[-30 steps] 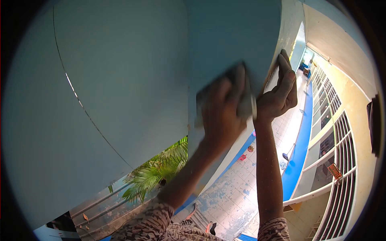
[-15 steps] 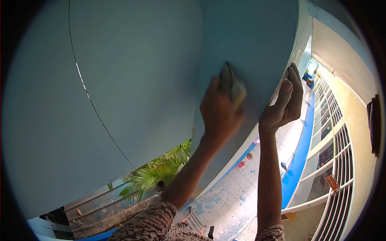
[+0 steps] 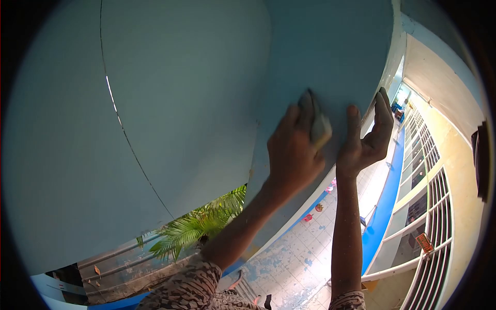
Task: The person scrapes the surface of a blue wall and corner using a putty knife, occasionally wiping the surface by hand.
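My left hand (image 3: 297, 142) is closed round a small pale block with a yellowish end (image 3: 321, 132), pressed to the blue-grey surface (image 3: 330, 51); a dark thin edge shows at its top, and blur hides its detail. To the right, my right hand (image 3: 364, 142) rests at the long pale edge (image 3: 390, 62) of that surface. Its thumb points up against the flat face, apart from the fingers, which reach up along the edge. I see nothing held in it.
A wide panel (image 3: 181, 103) with a thin dark crack stands at the left. Green palm leaves (image 3: 206, 222) show below it. Beyond the edge are a worn tiled floor (image 3: 289, 258), a blue strip (image 3: 382, 222) and white window bars (image 3: 439, 227).
My left hand, with the block, appears slightly lower and farther right. My right thumb has moved away from the fingers onto the face. The view has shifted a little.
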The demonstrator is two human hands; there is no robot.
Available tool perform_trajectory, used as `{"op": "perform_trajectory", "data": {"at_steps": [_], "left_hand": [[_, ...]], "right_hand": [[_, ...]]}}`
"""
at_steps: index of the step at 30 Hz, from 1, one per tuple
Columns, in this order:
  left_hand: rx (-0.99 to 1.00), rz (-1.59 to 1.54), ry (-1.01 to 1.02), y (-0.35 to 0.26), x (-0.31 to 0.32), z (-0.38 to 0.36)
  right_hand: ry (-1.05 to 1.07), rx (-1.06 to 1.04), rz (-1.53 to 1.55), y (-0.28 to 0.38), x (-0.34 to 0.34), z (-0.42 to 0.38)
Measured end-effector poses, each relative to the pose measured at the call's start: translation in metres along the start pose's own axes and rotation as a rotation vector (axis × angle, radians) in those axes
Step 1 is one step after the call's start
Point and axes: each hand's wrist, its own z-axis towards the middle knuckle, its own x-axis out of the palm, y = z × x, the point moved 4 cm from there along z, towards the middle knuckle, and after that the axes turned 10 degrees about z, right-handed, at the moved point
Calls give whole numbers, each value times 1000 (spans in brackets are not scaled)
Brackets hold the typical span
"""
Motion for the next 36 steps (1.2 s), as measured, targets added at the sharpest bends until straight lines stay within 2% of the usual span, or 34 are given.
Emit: {"op": "perform_trajectory", "data": {"at_steps": [2, 4, 7, 9, 11, 13, 14, 16, 20, 22, 23, 25, 29, 31, 32, 34, 36], "left_hand": [[-12, 71, -28, 6, -1, 35], [-122, 131, 85, 20, -3, 75], [-36, 64, 12, 12, -7, 34], [-38, 64, -10, 13, -2, 34], [-71, 66, -25, 19, -1, 44], [-221, 78, 113, 27, -8, 77], [-223, 83, 116, 26, -7, 71], [-99, 124, 28, 21, -2, 56], [-67, 98, -58, 25, 3, 57], [-226, 140, 185, 30, -3, 84], [-223, 141, 184, 30, -2, 78], [-83, 166, 32, 30, -1, 64], [-104, 183, -15, 37, -2, 74], [-278, 87, 214, 36, -9, 85], [-279, 91, 212, 43, -5, 77], [-87, 183, -15, 45, -2, 64], [-121, 167, 30, 46, 0, 73]], "right_hand": [[-15, -17, -19, 2, 0, -1], [-11, -16, -42, 5, 1, -2], [-17, -37, -55, 7, 0, -2], [-17, -42, -41, 5, 2, -2], [-28, -46, -20, 4, 2, -2], [-22, -39, -27, 5, 2, -1], [-29, -48, -30, 5, 2, 0], [-23, -44, -43, 7, 1, -1], [-26, -58, -42, 6, 1, 0], [-22, -54, -48, 7, -2, 1], [-30, -61, -45, 7, -2, 3], [-30, -58, -44, 6, -3, 0], [-28, -55, -54, 6, -3, 0], [-24, -50, -61, 8, -3, 0], [-23, -51, -67, 8, 0, -1], [-20, -57, -66, 8, 0, -2], [-5, -59, -71, 8, 2, -2]]}}
